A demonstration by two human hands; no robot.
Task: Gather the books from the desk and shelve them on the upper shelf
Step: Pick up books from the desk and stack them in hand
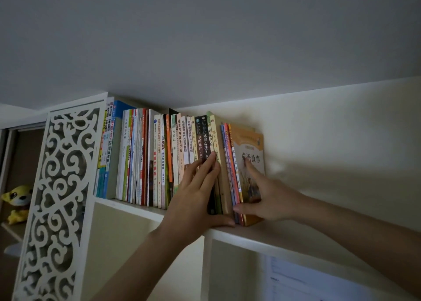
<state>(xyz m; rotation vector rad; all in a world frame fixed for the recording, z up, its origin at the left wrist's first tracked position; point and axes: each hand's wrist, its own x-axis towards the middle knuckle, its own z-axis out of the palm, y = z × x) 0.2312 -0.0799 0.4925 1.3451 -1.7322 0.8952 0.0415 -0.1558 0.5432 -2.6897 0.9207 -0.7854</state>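
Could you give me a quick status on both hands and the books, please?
Left hand flat against the book spines. Right hand pressing the orange book into the row. Books upright on upper shelf. Nothing blocking.

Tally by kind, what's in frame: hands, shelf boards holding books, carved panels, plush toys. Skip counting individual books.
Hands: 2, left hand flat against the book spines, right hand on the orange-covered book
Upper shelf boards with books: 1
Carved white panels: 1
Yellow plush toys: 1
Total: 5
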